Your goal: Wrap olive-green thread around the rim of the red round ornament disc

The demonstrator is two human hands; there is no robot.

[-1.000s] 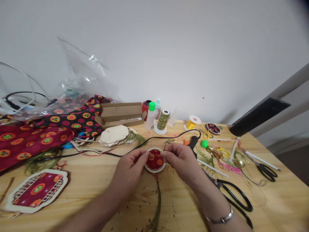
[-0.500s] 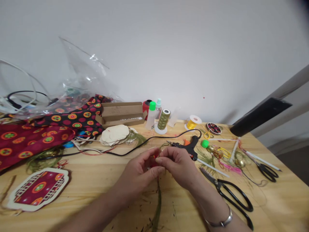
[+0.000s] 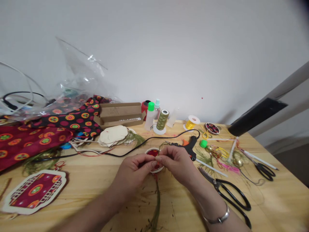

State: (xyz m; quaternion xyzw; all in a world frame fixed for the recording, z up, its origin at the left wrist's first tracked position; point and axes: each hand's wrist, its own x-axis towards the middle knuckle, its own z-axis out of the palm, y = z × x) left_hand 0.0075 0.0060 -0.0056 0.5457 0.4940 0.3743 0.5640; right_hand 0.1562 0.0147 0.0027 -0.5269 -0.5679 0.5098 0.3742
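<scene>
A round ornament [image 3: 152, 153] with a red patterned centre and pale rim is partly covered by my fingers. My left hand [image 3: 137, 170] is closed, thumb and forefinger pinched over the ornament's face. Against those fingertips, my right hand [image 3: 175, 162] also makes a pinch. Whatever is between the fingers is too small to make out. An olive cord [image 3: 164, 143] curves out above my right hand. Below the ornament a red knot [image 3: 155, 177] leads into an olive tassel [image 3: 156, 206] on the wooden table [image 3: 106, 190].
A black glue gun [image 3: 190, 149] lies just beyond my right hand, its cable running left. Large black scissors [image 3: 229, 193] are by my right forearm. A lantern-shaped ornament [image 3: 36, 191] lies at left; thread spools [image 3: 162, 120], bottles [image 3: 150, 116] and a cardboard box [image 3: 120, 114] stand behind.
My left fingers have shifted from around the ornament to a pinch against my right fingertips. More of the ornament's red face and pale rim now shows. The view has shifted slightly.
</scene>
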